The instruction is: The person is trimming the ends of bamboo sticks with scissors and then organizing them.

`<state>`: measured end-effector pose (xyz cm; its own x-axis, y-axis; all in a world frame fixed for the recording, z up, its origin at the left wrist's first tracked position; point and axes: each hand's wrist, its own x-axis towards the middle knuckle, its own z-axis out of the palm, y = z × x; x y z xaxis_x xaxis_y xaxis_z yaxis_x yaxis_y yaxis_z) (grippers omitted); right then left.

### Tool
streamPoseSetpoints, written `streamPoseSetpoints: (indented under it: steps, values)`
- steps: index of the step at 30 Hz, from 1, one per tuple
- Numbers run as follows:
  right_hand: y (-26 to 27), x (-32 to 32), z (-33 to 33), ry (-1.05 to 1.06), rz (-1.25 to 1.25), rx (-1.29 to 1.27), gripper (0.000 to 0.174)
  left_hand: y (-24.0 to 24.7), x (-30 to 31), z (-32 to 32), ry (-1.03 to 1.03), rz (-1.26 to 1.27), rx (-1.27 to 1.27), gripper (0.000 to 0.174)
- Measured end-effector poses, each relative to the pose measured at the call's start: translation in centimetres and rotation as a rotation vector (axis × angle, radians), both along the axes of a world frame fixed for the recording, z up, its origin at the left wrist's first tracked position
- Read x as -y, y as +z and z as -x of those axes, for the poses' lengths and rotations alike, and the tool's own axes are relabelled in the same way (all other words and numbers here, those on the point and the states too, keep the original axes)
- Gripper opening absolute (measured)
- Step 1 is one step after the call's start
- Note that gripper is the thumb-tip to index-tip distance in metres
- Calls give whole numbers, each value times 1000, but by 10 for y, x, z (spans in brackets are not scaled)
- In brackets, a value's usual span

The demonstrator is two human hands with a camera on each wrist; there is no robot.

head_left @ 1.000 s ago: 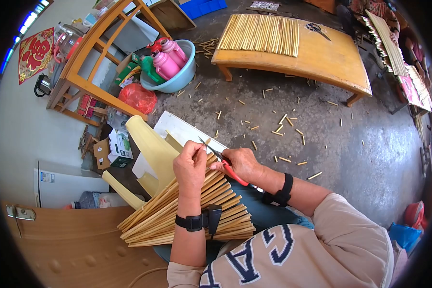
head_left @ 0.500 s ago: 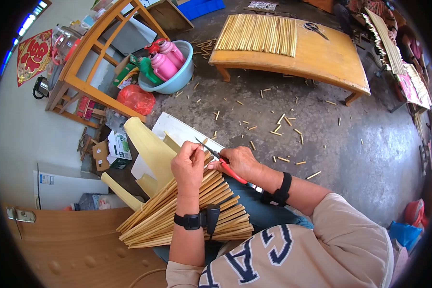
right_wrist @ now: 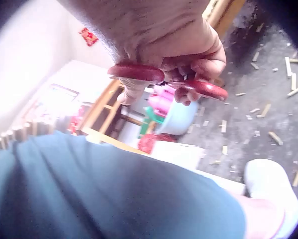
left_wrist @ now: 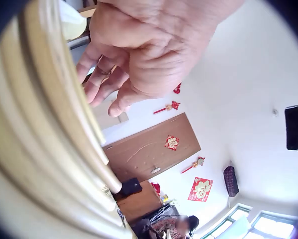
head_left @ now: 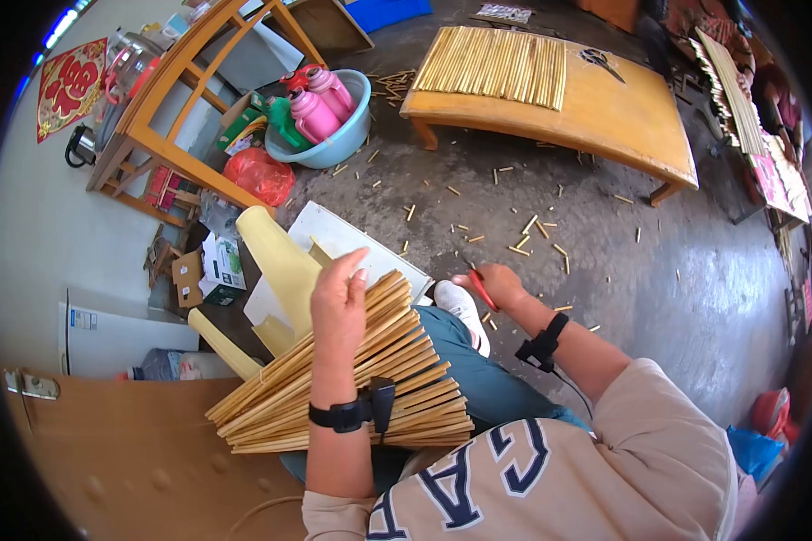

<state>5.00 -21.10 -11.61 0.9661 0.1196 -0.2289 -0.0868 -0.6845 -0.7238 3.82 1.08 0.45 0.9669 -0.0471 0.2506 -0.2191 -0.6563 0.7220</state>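
Observation:
A fan of thin tan sticks [head_left: 410,365], apparently reed or bamboo, lies across the person's lap. Over its far end is the left hand [head_left: 337,302], fingers loose and holding nothing visible. In the left wrist view, that hand [left_wrist: 144,55] is beside the large, close stick ends [left_wrist: 49,119], its fingers partly extended. The right hand [head_left: 503,287] holds red-handled scissors [head_left: 482,290] out to the right, above a white shoe [head_left: 463,316]. The right wrist view shows the red handle loops [right_wrist: 203,88] at that hand [right_wrist: 184,45], with the blades mostly hidden.
A pale yellow plastic stool [head_left: 284,270] lies tipped beside the sticks, near a white board [head_left: 320,225]. Ahead stands a low wooden table [head_left: 622,126] bearing a stick mat [head_left: 496,65] and another pair of scissors [head_left: 602,61]. Cut stick pieces litter the floor [head_left: 595,234].
The hands have parted: the right hand moved right with the scissors, away from the sticks. The left hand, earlier pinching near the blades, has loosened its fingers and shifted slightly left.

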Motion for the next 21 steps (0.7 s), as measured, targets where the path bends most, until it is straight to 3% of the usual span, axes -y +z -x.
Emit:
streamPoseSetpoints:
  steps: [1,2,4,7,8,10,13,15,18,21]
  values:
    - [-34,11,1,-7,134,-84,71,5,-4,2,-29,-34,121,20]
    - [-46,22,4,6,182,-275,79,19,-8,8,-12,-52,80,29]
    - [-90,42,21,-18,310,-380,84,36,-23,18,39,7,83,30]
    - [-136,67,47,130,396,-443,89,62,-50,45,141,222,58,33]
    - [-165,77,49,239,435,-512,89,69,-62,56,188,205,93,35]
    - [-255,103,65,313,556,-351,91,80,-89,84,284,189,101,35]
    - [-243,105,71,384,554,-437,87,87,-116,129,397,209,100,37]
    - [-218,105,86,36,514,-508,79,77,-133,161,509,219,70,35]
    - [-200,99,93,-44,418,-396,75,48,-146,204,587,274,64,25]
    - [-257,116,91,-56,315,-462,68,21,-141,238,668,448,-70,16]
